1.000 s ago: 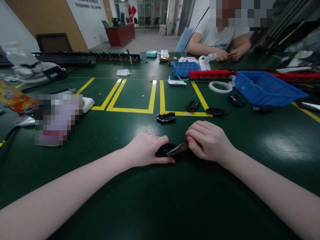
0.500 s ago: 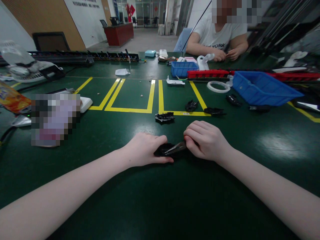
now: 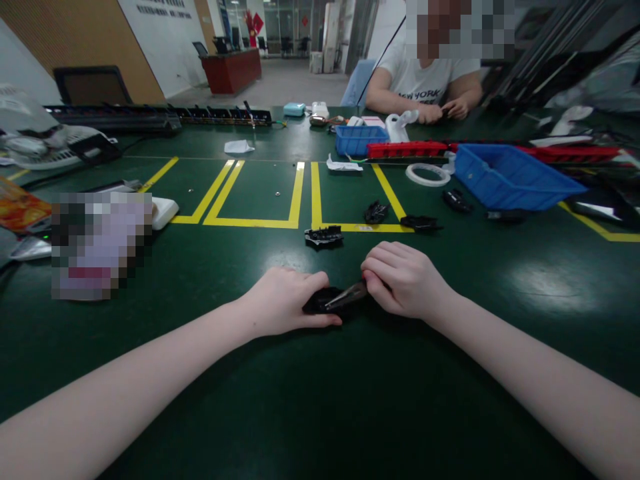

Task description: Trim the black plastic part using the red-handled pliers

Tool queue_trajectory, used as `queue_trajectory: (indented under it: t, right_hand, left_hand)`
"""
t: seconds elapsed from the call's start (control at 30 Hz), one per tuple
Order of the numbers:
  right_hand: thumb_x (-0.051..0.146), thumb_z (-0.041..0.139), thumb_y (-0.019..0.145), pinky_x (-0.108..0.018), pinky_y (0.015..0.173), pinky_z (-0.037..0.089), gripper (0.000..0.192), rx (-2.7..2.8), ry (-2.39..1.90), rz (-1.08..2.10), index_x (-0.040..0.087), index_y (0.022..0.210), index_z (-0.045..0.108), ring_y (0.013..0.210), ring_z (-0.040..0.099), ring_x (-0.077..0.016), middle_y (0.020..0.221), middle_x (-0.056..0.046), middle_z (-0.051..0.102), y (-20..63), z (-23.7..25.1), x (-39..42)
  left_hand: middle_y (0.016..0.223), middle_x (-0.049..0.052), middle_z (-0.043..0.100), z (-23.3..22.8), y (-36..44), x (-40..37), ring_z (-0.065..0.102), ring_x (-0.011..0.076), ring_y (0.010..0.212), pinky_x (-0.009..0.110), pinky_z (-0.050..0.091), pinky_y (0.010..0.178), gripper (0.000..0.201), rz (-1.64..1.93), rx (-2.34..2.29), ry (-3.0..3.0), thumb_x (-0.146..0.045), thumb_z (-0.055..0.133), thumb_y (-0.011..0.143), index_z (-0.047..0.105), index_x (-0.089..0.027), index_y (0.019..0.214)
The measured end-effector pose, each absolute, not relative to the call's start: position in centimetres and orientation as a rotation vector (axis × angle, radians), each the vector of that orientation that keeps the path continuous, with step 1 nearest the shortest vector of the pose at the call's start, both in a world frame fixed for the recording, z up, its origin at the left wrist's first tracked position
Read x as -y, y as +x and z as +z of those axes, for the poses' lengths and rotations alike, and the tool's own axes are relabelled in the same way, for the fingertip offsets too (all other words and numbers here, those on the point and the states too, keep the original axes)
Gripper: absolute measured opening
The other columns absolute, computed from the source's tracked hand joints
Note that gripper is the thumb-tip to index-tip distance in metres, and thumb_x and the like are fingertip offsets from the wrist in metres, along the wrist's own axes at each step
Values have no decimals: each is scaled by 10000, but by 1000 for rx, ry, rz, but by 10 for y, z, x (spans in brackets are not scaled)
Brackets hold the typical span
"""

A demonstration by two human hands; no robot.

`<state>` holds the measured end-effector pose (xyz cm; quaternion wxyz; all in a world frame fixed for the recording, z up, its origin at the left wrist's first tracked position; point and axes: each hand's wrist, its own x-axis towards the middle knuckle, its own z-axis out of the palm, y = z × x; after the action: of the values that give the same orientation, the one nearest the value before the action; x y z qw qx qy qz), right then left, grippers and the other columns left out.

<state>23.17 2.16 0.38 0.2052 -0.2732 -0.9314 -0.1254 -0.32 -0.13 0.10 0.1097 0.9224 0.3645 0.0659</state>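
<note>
Near the middle of the green table, my left hand [image 3: 290,301] is closed on a black plastic part [image 3: 316,301], thumb above it and fingers below. My right hand [image 3: 403,280] grips dark metal tweezers [image 3: 350,295] in a closed fist. Their pointed end slants left and down onto the black part; whether the tips pinch anything is too small to tell. Just beyond my hands lies a black part with a silvery edge [image 3: 324,235]. Further black pieces, one small and chunky [image 3: 376,212] and one flat [image 3: 421,223], rest by the yellow tape.
To the right stand a large blue bin [image 3: 515,177] and a tape roll [image 3: 428,175]. A smaller blue bin [image 3: 361,139] sits farther back beside a red strip [image 3: 407,150]. On the left are a blurred-out flat object [image 3: 103,247] and a white fan [image 3: 60,150]. A person [image 3: 425,80] sits opposite.
The whole view has shifted slightly, so the table things appear a little farther left. Both hands keep their grip, and the tweezers still point at the black part.
</note>
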Motion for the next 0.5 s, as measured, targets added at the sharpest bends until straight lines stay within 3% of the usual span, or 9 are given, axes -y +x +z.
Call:
queue_trajectory:
  t: [0.23, 0.5]
  right_hand:
    - [181, 424, 857, -308, 604, 380, 231, 2603, -761, -399, 162, 687, 580, 664, 500, -169, 681, -63, 593, 228, 5, -18]
    - [185, 416, 864, -307, 601, 372, 246, 2623, -787, -379, 162, 683, 581, 655, 493, -164, 680, -64, 591, 227, 4, -19]
  left_hand:
    - [666, -22, 595, 2, -2, 1, 547, 144, 553, 241, 291, 494, 419, 196, -1069, 2732, -616, 513, 840, 510, -200, 883]
    - [740, -10, 623, 3, -2, 3, 568, 143, 594, 249, 354, 537, 398, 189, -1093, 2729, -584, 519, 854, 521, -202, 965]
